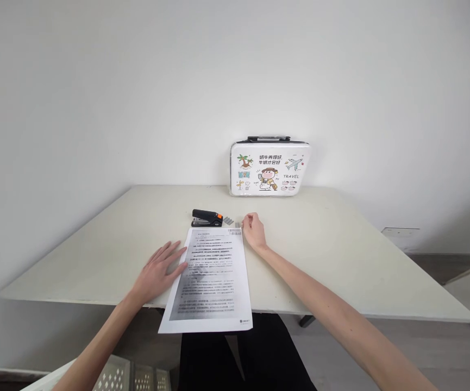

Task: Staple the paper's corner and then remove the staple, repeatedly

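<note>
A printed sheet of paper [210,271] lies in front of me, its lower end reaching past the table's near edge. My left hand [159,274] rests flat at its left side, fingers spread, with the thumb and index finger touching the paper's edge. At the top right corner, my right hand [254,228] is closed with curled fingers; whatever they hold, if anything, is hidden. Close to those fingertips is a small grey staple strip [237,225]. Several more staple strips [229,221] lie beside a black stapler [207,218] with an orange part, just beyond the paper's top edge.
A white cartoon-printed case [269,169] with a black handle stands upright at the back of the pale table [320,244], near the wall. White perforated baskets [114,374] are low at the left, below the table's near edge.
</note>
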`<move>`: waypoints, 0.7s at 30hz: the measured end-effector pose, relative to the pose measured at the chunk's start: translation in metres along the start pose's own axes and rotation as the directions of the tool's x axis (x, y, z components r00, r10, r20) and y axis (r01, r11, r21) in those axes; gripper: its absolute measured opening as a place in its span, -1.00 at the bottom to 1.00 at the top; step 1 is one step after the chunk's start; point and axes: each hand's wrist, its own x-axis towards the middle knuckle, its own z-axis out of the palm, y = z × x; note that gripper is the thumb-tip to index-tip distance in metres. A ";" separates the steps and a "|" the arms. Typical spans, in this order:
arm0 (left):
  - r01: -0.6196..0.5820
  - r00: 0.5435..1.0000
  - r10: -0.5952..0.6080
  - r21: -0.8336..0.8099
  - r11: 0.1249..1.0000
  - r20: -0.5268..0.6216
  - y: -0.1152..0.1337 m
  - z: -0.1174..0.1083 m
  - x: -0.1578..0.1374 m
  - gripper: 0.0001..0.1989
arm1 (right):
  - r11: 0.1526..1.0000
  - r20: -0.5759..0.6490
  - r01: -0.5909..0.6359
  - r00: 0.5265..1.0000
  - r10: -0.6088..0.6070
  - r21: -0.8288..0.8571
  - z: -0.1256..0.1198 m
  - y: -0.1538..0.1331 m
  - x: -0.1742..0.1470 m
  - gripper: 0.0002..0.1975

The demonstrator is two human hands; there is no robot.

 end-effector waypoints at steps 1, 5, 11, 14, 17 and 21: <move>-0.001 1.000 0.001 0.001 1.000 -0.003 0.000 0.000 0.000 -0.41 | 1.000 0.019 0.007 1.000 -0.007 -0.003 -0.001 -0.001 -0.001 -0.84; -0.003 1.000 0.003 0.001 1.000 0.005 -0.002 0.001 -0.001 -0.41 | 1.000 0.073 0.020 0.997 -0.020 0.005 -0.001 -0.005 -0.004 -0.87; -0.006 1.000 0.006 -0.001 1.000 -0.001 -0.004 0.003 -0.001 -0.42 | 0.999 0.140 0.033 0.989 -0.038 0.040 0.003 -0.004 -0.003 -0.88; -0.012 1.000 0.012 -0.002 1.000 -0.009 -0.005 0.004 -0.002 -0.43 | 0.998 0.127 0.031 0.991 -0.037 0.050 0.003 -0.001 -0.002 -0.88; -0.013 1.000 0.013 -0.005 1.000 -0.021 -0.004 0.003 -0.002 -0.43 | 0.999 0.054 0.016 0.998 -0.018 0.034 0.002 0.003 0.000 -0.87; -0.005 1.000 0.005 -0.009 1.000 -0.019 -0.002 0.000 -0.002 -0.44 | 1.000 0.029 0.010 1.000 -0.011 0.011 0.002 0.005 0.001 -0.84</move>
